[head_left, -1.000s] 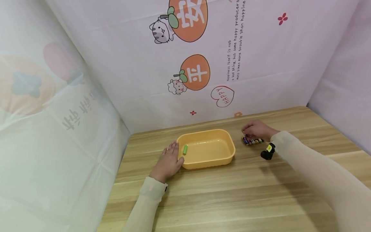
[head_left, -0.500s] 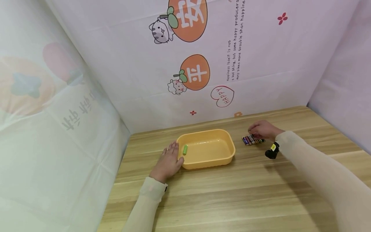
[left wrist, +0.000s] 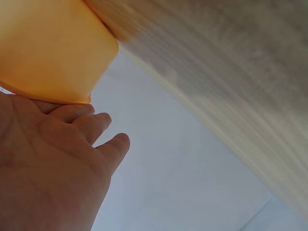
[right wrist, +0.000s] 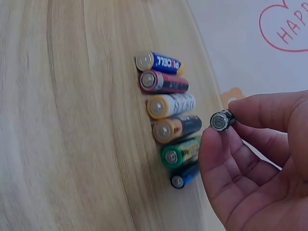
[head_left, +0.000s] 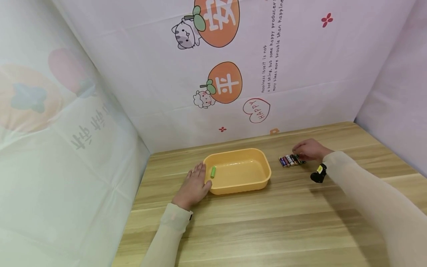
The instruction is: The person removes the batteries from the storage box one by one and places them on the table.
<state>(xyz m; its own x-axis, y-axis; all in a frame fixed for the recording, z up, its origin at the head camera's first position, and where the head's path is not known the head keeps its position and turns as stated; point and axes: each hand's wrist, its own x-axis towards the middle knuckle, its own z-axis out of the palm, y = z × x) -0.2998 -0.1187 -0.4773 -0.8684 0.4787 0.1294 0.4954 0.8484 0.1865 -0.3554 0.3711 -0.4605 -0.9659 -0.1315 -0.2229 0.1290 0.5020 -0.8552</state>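
Note:
My right hand (head_left: 311, 149) pinches a small dark battery (right wrist: 221, 120) between thumb and forefinger, its end facing the right wrist camera. Beside and below that hand, several batteries lie side by side in a row on the table, among them a blue one (right wrist: 166, 63), a white one (right wrist: 175, 105) and a green one (right wrist: 179, 153). With its fingers straight, my left hand (head_left: 192, 188) rests against the left side of a yellow tray (head_left: 240, 187). A light green battery (head_left: 213, 172) lies inside the tray near its left wall.
The wooden table (head_left: 253, 226) reaches back to a printed white cloth wall (head_left: 166, 129). More white cloth (head_left: 66, 185) hangs along the left side. A black wrist camera (head_left: 318, 174) sits under my right sleeve.
My right hand has moved to the right along the battery row, uncovering more of the batteries at its left end. The left hand and tray have stayed in place.

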